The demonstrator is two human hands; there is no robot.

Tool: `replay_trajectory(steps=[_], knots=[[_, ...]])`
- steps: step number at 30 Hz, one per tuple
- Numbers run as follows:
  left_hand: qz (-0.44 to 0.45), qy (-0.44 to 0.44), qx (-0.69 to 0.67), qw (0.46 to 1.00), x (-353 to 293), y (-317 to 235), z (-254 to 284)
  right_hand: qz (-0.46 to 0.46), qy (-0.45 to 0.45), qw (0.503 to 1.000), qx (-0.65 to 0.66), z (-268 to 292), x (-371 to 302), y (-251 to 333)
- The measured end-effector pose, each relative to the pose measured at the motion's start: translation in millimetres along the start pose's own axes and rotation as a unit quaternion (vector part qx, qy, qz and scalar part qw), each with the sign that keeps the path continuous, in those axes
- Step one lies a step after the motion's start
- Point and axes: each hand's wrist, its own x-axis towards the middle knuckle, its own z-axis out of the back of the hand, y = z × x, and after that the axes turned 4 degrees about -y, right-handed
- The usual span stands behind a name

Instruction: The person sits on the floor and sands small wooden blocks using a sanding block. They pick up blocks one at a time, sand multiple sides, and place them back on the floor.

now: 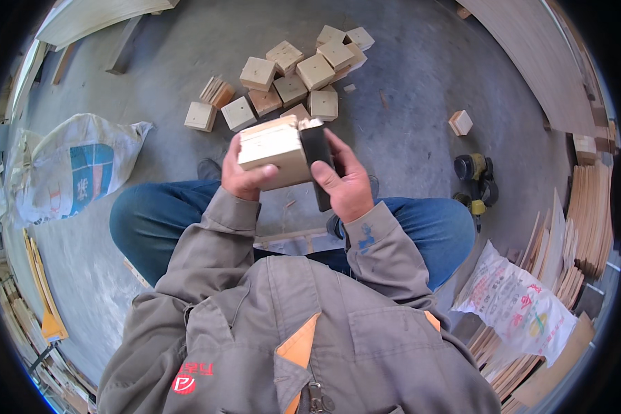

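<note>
My left hand (243, 183) is closed around a pale wooden block (272, 146), its thumb lying across the near face. The top of the block is rough and brightly lit. In my right hand (350, 188) is a black flat bar-shaped tool (317, 162), held upright against the block's right end. Its exact kind cannot be made out. Some light wood bits (309, 124) show at the upper end of the black tool. Just beyond my hands, a loose pile of similar wooden blocks (291, 90) lies on the grey floor.
A single block (461, 123) lies to the right, near a yellow-and-black power tool (469, 167). White printed sacks lie at left (55, 169) and lower right (514, 300). Stacked wooden strips (590, 221) line the right side. A yellow-handled saw-like tool (50, 324) is at left.
</note>
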Motion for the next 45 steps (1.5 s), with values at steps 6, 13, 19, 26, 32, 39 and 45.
replay_trajectory(steps=[6,13,19,26,32,39,45], knots=[[0.038,-0.019,-0.131,0.991,6,-15,18,-0.020,-0.037,0.992,-0.119,9,2,-19],[0.108,-0.016,-0.081,0.991,-2,9,6,0.047,-0.041,0.998,-0.017,-3,10,16],[0.130,-0.024,-0.107,0.985,-11,31,5,0.081,-0.037,0.989,-0.117,-2,10,-6],[0.103,-0.135,-0.234,0.957,7,1,14,0.040,-0.019,0.955,-0.295,13,2,-9],[0.123,-0.109,-0.264,0.951,8,-8,3,-0.021,-0.077,0.996,-0.035,19,14,-14],[0.160,0.025,-0.242,0.957,2,11,6,-0.120,-0.048,0.989,0.069,8,13,1],[0.254,-0.030,-0.183,0.949,3,15,14,-0.141,-0.034,0.977,0.154,10,11,1]])
